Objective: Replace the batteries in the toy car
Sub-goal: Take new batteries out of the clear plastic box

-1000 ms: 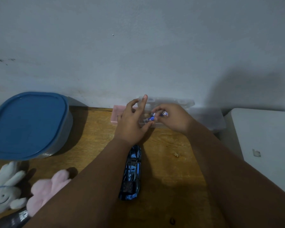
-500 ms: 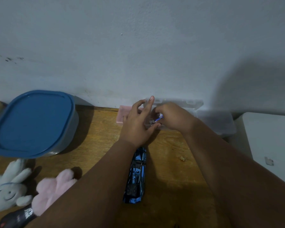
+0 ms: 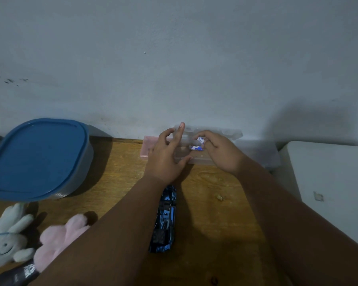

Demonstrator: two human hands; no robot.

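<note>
Now the right hand point(image 3: 221, 150) fingers pinch batteries point(image 3: 196, 147) over the clear box point(image 3: 207, 159); left hand point(image 3: 165, 155) fingers are spread. They could slip and roll. The toy car point(image 3: 165, 219) lies at 6 o'clock.

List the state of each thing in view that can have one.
Tub: lid on.
Clear case: open, lid up against the wall.
Batteries: at the case, by the right hand.
Left hand: steadying the case.
Toy car: lying on the table, untouched.
</note>
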